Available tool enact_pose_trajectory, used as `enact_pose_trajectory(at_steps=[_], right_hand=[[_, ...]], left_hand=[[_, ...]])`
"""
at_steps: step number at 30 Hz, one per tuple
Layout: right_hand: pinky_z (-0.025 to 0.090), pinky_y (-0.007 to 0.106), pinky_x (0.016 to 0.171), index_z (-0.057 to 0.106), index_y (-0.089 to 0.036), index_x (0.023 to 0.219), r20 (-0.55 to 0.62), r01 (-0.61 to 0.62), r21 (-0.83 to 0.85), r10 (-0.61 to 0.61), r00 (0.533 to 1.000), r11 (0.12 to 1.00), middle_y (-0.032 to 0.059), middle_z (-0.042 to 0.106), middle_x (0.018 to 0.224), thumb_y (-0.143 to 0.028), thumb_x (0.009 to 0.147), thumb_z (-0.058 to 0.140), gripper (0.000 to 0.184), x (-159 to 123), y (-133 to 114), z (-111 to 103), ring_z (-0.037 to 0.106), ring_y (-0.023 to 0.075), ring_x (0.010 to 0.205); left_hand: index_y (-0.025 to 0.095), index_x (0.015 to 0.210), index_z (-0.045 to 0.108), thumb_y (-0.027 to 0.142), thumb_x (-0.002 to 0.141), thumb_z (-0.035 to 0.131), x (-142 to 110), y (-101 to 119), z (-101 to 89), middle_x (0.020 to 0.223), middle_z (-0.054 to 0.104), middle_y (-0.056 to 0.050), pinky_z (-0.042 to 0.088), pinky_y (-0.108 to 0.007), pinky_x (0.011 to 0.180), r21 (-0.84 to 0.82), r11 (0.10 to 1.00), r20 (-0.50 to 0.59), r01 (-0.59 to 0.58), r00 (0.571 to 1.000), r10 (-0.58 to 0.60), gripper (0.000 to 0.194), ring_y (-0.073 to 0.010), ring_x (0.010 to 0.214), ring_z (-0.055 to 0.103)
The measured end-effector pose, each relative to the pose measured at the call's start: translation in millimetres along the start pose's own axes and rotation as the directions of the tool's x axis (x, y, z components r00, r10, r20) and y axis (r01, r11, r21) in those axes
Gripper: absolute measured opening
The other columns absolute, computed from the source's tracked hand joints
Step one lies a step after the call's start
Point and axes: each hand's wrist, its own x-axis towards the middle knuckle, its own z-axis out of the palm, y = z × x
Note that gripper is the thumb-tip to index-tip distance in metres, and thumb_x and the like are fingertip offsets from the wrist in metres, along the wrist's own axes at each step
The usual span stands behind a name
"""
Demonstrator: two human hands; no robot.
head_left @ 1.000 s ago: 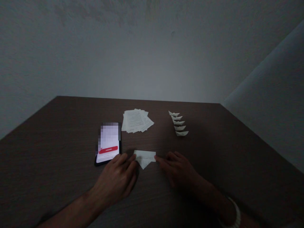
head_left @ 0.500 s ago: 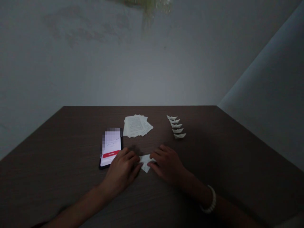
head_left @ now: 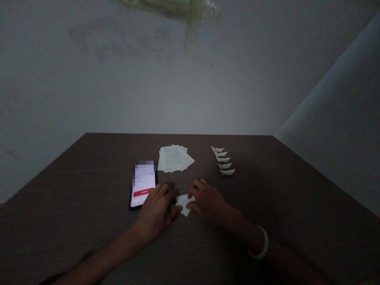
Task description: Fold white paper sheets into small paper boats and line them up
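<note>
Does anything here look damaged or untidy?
Yes: the wall has a greenish-yellow stain at the top of the view, unlike the grey below. The paper stack is askew, its sheets splayed at different angles. Nothing odd shows on the partly covered folded paper.

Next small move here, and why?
Probably crease the folded paper further: the left hand and right hand are at its opposite ends, and it isn't yet shaped like the five paper boats beyond.

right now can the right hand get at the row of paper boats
Probably yes: the paper boats sit just beyond the right hand, with nothing visible in between, though it would likely have to leave the folded paper first.
</note>
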Motion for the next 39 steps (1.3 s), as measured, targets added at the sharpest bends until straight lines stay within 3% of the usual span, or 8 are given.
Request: enact_pose_trajectory(at_steps=[19, 28, 39], right_hand=[[0.044, 0.031, 0.077, 0.061, -0.018, 0.091, -0.015, -0.011, -0.053, 0.010, 1.000, 0.999, 0.0055, 0.055, 0.101, -0.029, 0.079, 0.073, 0.020, 0.0, -6.1, -1.1, 0.048, 0.0215, 0.098], [0.043, 0.032, 0.080, 0.061, -0.017, 0.093, -0.003, -0.010, -0.021, 0.010, 1.000, 1.000, 0.0059, 0.055, 0.102, -0.028, 0.083, 0.069, 0.016, -0.3, -4.1, 3.9, 0.048, 0.0212, 0.100], [0.043, 0.032, 0.080, 0.061, -0.017, 0.090, 0.003, -0.019, -0.061, 0.019, 1.000, 0.998, 0.0066, 0.056, 0.101, -0.028, 0.081, 0.071, 0.018, 1.5, -8.5, -2.2, 0.048, 0.0219, 0.100]], left_hand=[[0.015, 0.078, 0.061, 0.017, 0.084, 0.049, -4.5, 7.9, -3.3, 0.089, 0.056, -0.009, 0.042, -0.038, 0.075, 0.083, 0.996, 0.030, 0.017, 0.999, -0.020, 0.013, -0.0255, 0.087, 0.051], [0.016, 0.103, 0.059, 0.021, 0.082, 0.055, -5.1, 6.6, -2.2, 0.105, 0.055, -0.011, 0.044, -0.041, 0.081, 0.026, 1.000, -0.015, -0.012, 1.000, 0.012, 0.022, -0.0271, 0.096, 0.051], [0.015, 0.090, 0.061, 0.016, 0.084, 0.052, -5.0, 6.0, 0.0, 0.095, 0.055, -0.009, 0.042, -0.038, 0.076, 0.040, 0.998, -0.011, -0.047, 0.999, 0.048, 0.011, -0.0260, 0.090, 0.050]])
